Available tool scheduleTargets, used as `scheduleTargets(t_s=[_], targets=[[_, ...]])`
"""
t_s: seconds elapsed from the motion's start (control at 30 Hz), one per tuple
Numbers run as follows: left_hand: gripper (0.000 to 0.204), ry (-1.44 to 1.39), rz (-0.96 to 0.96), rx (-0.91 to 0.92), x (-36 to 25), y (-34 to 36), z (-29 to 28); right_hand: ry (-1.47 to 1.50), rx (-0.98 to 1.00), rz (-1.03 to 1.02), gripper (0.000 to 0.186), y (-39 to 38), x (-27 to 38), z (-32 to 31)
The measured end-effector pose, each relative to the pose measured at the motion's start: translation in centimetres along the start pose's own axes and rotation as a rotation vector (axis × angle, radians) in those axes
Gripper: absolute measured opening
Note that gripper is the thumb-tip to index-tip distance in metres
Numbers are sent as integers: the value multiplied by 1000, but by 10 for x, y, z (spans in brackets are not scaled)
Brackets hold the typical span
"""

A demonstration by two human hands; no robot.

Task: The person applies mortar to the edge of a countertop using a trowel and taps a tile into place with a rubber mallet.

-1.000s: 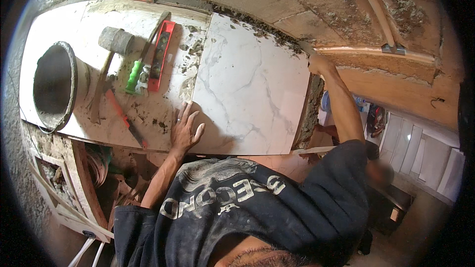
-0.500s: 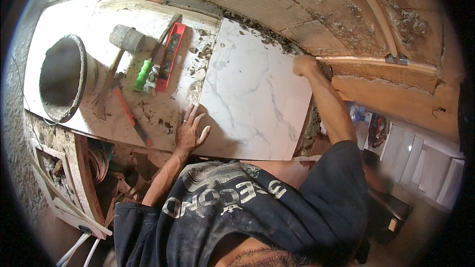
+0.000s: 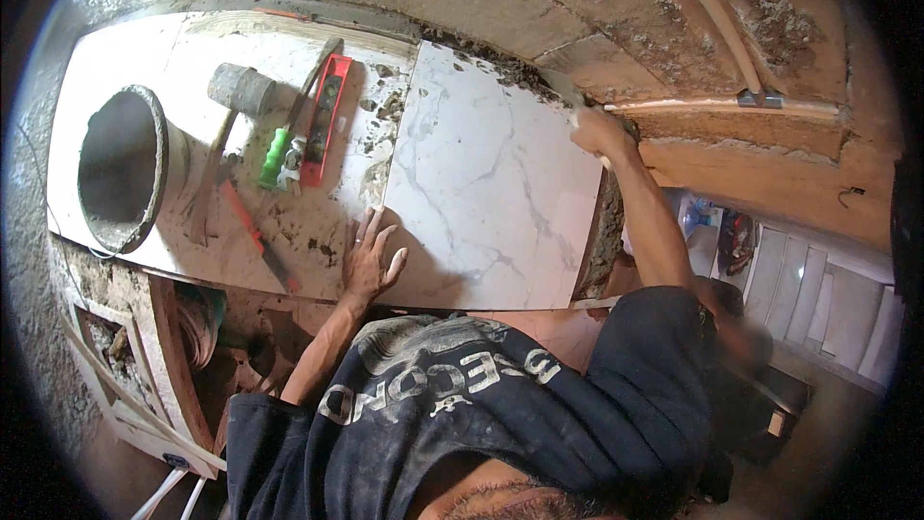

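My right hand point(image 3: 602, 131) is closed round a trowel, its grey blade point(image 3: 560, 87) showing at the tile's far right corner, by the wall joint. The handle is hidden in my fist. My left hand point(image 3: 370, 255) lies flat with fingers spread at the near left edge of a white marbled tile point(image 3: 491, 173), holding nothing. Dark mortar crumbs point(image 3: 505, 65) lie along the tile's far edge. Left of it are a red spirit level point(image 3: 325, 120), a green-handled tool point(image 3: 274, 159), a mallet point(image 3: 241, 90) and a red-and-black tool point(image 3: 258, 236).
A mortar-stained bucket point(image 3: 123, 169) stands at the left on the tiled counter. A strip of rough mortar point(image 3: 604, 231) borders the tile's right side. A pipe point(image 3: 717, 19) runs down the back wall. Another person point(image 3: 736, 332) is at the lower right, by white slats point(image 3: 799, 284).
My right hand has turned slightly and shifted a little nearer; more of the trowel blade now shows beyond it. My left hand stays at the tile's edge.
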State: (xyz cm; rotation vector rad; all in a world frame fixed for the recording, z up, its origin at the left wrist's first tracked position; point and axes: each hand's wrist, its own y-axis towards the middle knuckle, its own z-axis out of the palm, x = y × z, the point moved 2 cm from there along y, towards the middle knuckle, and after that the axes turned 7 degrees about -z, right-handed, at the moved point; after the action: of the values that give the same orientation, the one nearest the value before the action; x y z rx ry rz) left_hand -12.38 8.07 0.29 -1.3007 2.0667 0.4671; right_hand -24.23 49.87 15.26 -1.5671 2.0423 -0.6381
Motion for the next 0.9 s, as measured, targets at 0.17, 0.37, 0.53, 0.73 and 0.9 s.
scheduleTargets(t_s=[0.17,0.37,0.53,0.73,0.9], targets=[[44,-38,-5,19,-1,0,-1,1040,-243,274,33,-25,-63,101],[44,-59,-14,30,1,-2,-2,1648,-264,362,28,0,19,120],[44,-91,1,17,4,0,1,1354,-208,41,31,25,87,78],[44,-132,-44,21,4,-4,3,469,-510,-94,41,-7,59,116],[46,-96,-21,16,3,-4,5,188,-439,-267,38,-8,81,87]])
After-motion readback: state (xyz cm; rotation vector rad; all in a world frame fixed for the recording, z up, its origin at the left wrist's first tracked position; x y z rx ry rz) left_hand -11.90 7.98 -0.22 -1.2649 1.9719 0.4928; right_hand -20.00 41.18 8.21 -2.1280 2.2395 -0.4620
